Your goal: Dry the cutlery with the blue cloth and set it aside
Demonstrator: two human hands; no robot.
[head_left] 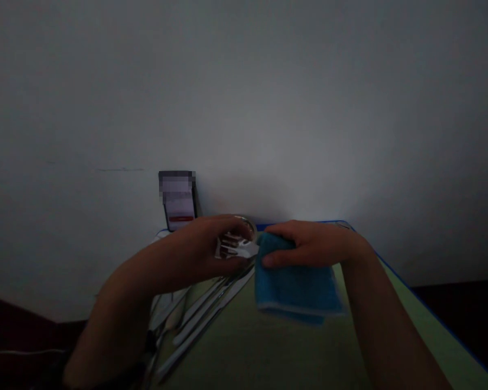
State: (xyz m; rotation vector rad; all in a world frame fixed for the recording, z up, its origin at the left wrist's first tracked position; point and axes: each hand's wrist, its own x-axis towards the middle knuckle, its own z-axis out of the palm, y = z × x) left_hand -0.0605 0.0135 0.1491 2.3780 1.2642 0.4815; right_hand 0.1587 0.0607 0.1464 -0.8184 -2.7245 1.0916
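My left hand is curled around the head of a metal fork, whose tines point left into the palm. The fork's neck runs right, toward a folded blue cloth. My right hand pinches that cloth at its upper left corner, thumb on the near side, and the cloth hangs down over the table. Whether the cloth wraps the fork's handle is hidden. Just behind my left fingers shows a shiny round rim of something I cannot make out. Below my left forearm lie several long metal knives and other cutlery.
A phone with a lit screen leans against the grey wall at the back left. The greenish table has a blue edge along its back and right side. A pale cable runs at the lower left.
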